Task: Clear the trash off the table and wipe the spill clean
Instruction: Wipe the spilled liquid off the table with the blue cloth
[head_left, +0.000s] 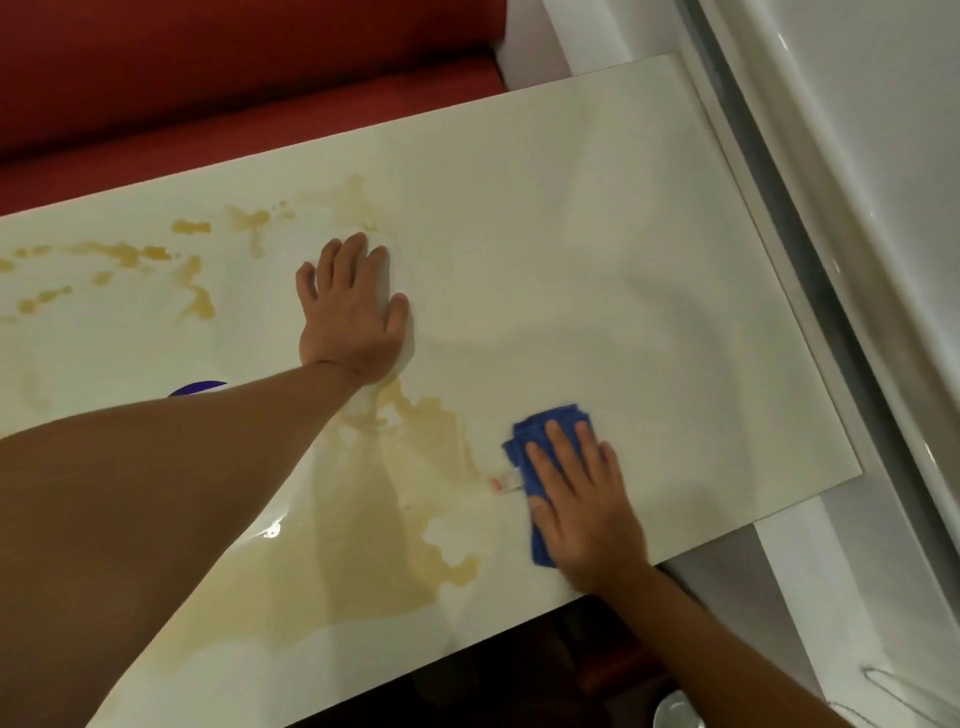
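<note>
— Fingers (558, 447) of the right hand (582, 499) lie straight and slightly spread, pressing flat on the folded blue microfibre cloth (524, 441); they are not curled round it. See it?

— Yes. The cloth sits at the right edge of the big yellowish-brown liquid spill (374, 519), touching it or nearly so, on the glossy cream-white tabletop (623, 234). A small white and red tag (503, 483) pokes out of the cloth toward the spill.

— And the left hand (353, 312)?

— Open too, fingers straight and a little apart, palm down on the tabletop beyond the spill's far end, as if bracing. Its forearm crosses over the spill. Farther from the spill, to the left, smaller yellowish splashes (124, 254) are scattered toward the red padded bench seat (208, 104).

— So how should the wipe go?

— I'd judge the wiping has barely begun; the puddle looks whole. Keep the palm flat, press evenly, and draw the cloth from the puddle's rim inward so liquid gathers rather than spreads off the near edge. Refold to a dry face once it soaks. The left forearm should lift clear of the wet patch first.

— Any trash left?

— A dark blue rounded object (200, 388) peeks out behind the left forearm, left of the spill; I cannot tell what it is.
</note>
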